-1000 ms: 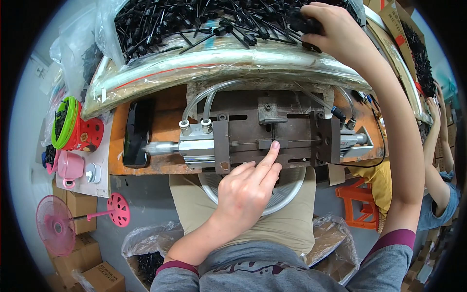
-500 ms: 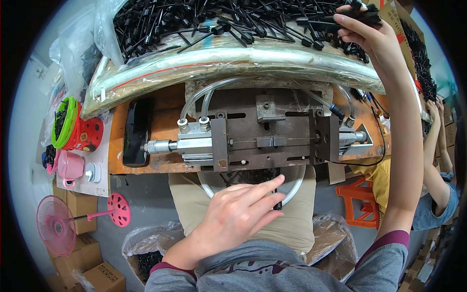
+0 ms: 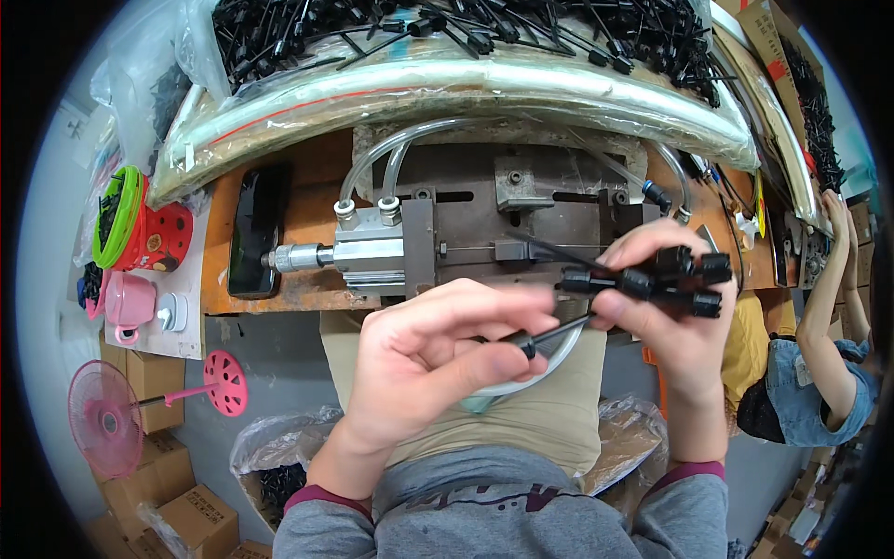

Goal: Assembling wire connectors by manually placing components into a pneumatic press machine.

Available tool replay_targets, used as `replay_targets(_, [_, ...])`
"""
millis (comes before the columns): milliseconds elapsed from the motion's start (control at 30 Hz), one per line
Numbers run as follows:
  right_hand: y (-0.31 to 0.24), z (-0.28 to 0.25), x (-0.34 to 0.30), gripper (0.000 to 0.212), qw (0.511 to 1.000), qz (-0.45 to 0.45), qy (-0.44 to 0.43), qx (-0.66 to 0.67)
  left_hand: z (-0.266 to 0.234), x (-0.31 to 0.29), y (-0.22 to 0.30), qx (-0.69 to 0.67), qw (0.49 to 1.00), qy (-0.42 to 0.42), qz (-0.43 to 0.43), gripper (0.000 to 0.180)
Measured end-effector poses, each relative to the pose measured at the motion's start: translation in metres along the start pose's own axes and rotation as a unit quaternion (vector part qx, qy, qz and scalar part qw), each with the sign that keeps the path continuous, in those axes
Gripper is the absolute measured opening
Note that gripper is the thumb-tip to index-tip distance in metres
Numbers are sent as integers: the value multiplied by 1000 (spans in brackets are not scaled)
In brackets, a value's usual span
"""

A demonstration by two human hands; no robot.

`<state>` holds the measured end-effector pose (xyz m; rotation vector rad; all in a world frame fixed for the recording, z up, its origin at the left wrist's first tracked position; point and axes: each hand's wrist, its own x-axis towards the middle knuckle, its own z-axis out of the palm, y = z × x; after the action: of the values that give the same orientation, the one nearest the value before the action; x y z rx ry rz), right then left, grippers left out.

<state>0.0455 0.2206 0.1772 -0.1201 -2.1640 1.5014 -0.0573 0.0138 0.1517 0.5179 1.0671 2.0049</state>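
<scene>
My right hand [image 3: 666,312] is closed round a bunch of black thin-rodded plastic parts [image 3: 694,284] with ribbed heads, in front of the right side of the clamping machine [image 3: 466,247]. My left hand [image 3: 428,359] has its thumb and fingers at the head of a single black rodded part [image 3: 523,344], whose thin rod points toward my right fingertips. Some left fingers are blurred. Behind my hands, a small grey clamp block [image 3: 512,251] sits mid-machine; the machine's right end is largely hidden. A pale basin [image 3: 563,349] rests on my lap, mostly covered by my hands.
A heap of black parts [image 3: 466,28] lies on the plastic-covered ledge [image 3: 447,88] behind the machine. Clear hoses [image 3: 396,168] arch over it. At left are a phone [image 3: 256,233], red bucket [image 3: 168,238], pink mug [image 3: 130,300] and fan [image 3: 104,417]. Another person's arms [image 3: 833,279] reach in at right.
My right hand has come down from the heap to the front of the machine with a bunch of black parts. My left hand has risen from above the basin to meet it.
</scene>
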Motion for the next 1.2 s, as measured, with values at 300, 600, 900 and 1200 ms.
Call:
replay_targets(300, [20, 3, -29, 27, 975, 2, 221, 13, -8, -2, -13, 506, 809, 6, 298, 41])
replay_targets(600, [27, 15, -52, 34, 946, -83, 243, -199, -6, 14, -57, 681, 655, 6, 326, 29])
replay_targets(900, [18, 20, -63, 46, 917, -152, 167, -329, -1, 23, -52, 694, 652, 13, 304, 26])
replay_targets(1200, [23, 27, -73, 45, 922, -175, 123, -322, 3, 16, -44, 629, 733, -3, 259, 32])
